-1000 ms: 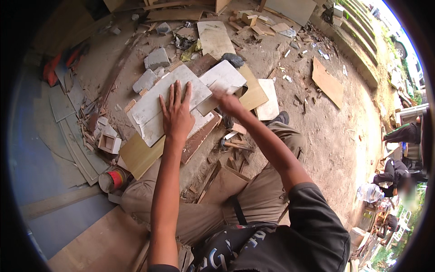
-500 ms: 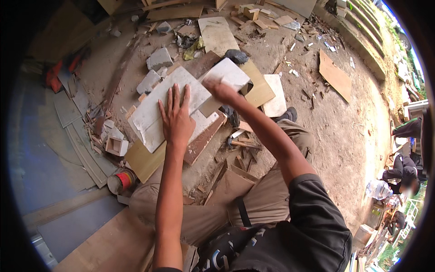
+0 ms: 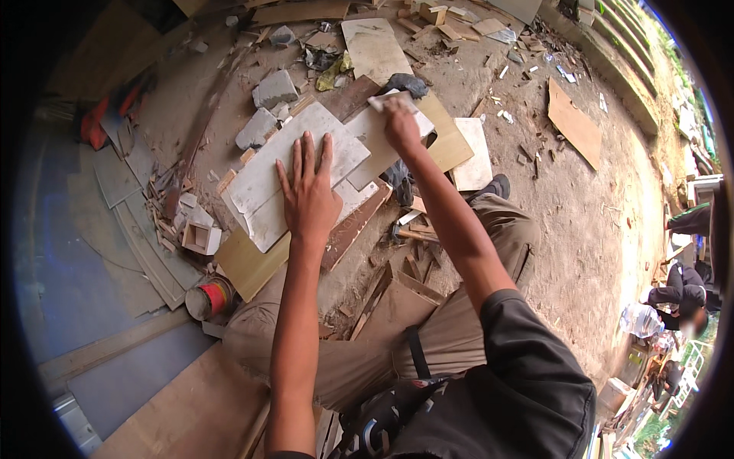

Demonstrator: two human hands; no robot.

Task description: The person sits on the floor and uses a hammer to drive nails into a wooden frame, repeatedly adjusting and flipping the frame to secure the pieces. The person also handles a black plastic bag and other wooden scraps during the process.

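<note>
My left hand point(image 3: 310, 195) lies flat with its fingers spread on a scuffed white board point(image 3: 264, 218), pressing it from above. At the far right of that board, my right hand point(image 3: 401, 126) is closed round a small pale flat piece point(image 3: 380, 102); motion blurs it, and I cannot make out its exact kind. Beneath the right hand is another light-coloured panel point(image 3: 367, 128), partly hidden by the hand and the first board. A yellowish wooden board point(image 3: 446, 134) shows beyond it, and a brown plank point(image 3: 359, 222) lies under the stack on the near side.
Concrete chunks point(image 3: 274, 89) lie left of the boards. A black bundle point(image 3: 405, 84) touches their far side. A hammer-like tool point(image 3: 417, 232) rests among wood scraps before my legs. A red-banded can point(image 3: 208, 298) stands at left. People sit at the far right.
My right hand has moved away from me and slightly right across the panel, with the pale piece now showing beyond its fingers. My left hand keeps its place on the white board.
</note>
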